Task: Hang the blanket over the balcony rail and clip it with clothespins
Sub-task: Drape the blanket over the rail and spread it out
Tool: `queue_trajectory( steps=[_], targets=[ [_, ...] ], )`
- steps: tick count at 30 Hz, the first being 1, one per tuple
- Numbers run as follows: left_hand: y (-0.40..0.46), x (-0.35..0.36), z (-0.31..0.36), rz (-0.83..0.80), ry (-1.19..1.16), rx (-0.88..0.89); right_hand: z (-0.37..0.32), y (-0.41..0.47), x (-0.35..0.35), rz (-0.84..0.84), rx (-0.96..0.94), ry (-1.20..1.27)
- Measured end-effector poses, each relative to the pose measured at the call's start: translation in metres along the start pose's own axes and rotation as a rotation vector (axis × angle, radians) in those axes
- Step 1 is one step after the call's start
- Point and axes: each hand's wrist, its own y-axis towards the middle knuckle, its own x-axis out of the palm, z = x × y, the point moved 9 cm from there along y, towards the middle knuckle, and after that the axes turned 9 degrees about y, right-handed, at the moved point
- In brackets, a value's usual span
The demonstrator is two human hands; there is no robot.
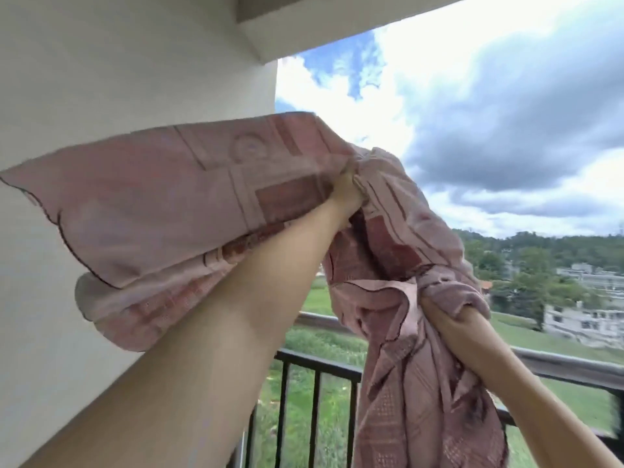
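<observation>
Wall point(118, 62): stood on the left, white, behind the raised cloth.
Blanket point(162, 211): pink with a square pattern, held up in the air; one end billowed out to the left in front of the wall, the rest fell in a bunch to the lower right.
Left hand point(349, 192): raised high in the middle, fingers curled tight into the cloth.
Right hand point(452, 320): lower and to the right, fingers closed round a gathered bunch of the cloth.
Rail point(337, 364): dark metal with upright bars, below and beyond both hands, running from the left, near side toward the right, far side.
Key relation: the blanket was above the rail, not yet on it; its long axis went from upper left to lower right, roughly along the rail. The right hand was nearer to the rail.
Judgement: the cloth probably needed to be spread, then lowered over the rail.
Clothespins: none visible.
</observation>
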Motion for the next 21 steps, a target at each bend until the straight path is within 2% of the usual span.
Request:
queue_trajectory(
  steps=[1, 3, 4, 5, 6, 7, 8, 10, 11, 13, 16, 17, 19, 21],
  targets=[
    [0.006, 0.037, -0.012, -0.100, 0.016, 0.013, 0.004, 0.001, -0.003, 0.001, 0.003, -0.008],
    [-0.026, 0.112, -0.023, -0.504, 0.017, 0.059, 0.009, 0.003, -0.006, 0.012, 0.010, 0.001],
    [-0.046, 0.154, -0.027, -0.677, -0.059, -0.027, 0.011, 0.005, -0.008, 0.017, 0.023, 0.016],
    [-0.053, 0.174, -0.042, -0.764, 0.098, -0.115, 0.013, 0.007, -0.008, 0.019, 0.038, 0.032],
    [-0.072, 0.185, -0.044, -0.947, 0.234, -0.108, 0.014, 0.007, -0.007, 0.016, 0.055, 0.047],
    [-0.076, 0.187, -0.056, -0.975, 0.311, -0.030, 0.014, 0.008, -0.007, 0.013, 0.068, 0.066],
    [-0.082, 0.179, -0.060, -0.948, 0.422, 0.041, 0.016, 0.008, -0.007, 0.015, 0.087, 0.083],
    [-0.081, 0.167, -0.063, -0.908, 0.372, 0.164, 0.020, 0.007, -0.009, 0.023, 0.132, 0.108],
    [-0.074, 0.163, -0.067, -0.881, 0.273, 0.075, 0.022, 0.006, -0.009, 0.025, 0.149, 0.116],
    [-0.057, 0.128, -0.072, -0.541, 0.042, -0.024, 0.029, 0.000, -0.010, 0.041, 0.186, 0.140],
    [-0.093, 0.059, -0.078, -0.071, -0.169, -0.018, 0.036, -0.016, -0.011, 0.088, 0.183, 0.239],
    [-0.119, 0.056, -0.087, -0.041, -0.188, -0.041, 0.039, -0.024, -0.011, 0.096, 0.188, 0.276],
    [-0.175, 0.080, -0.089, -0.230, -0.145, -0.002, 0.047, -0.039, -0.008, 0.086, 0.201, 0.309],
    [-0.216, 0.114, -0.084, -0.389, 0.023, 0.131, 0.057, -0.056, -0.012, 0.109, 0.204, 0.278]
  ],
)
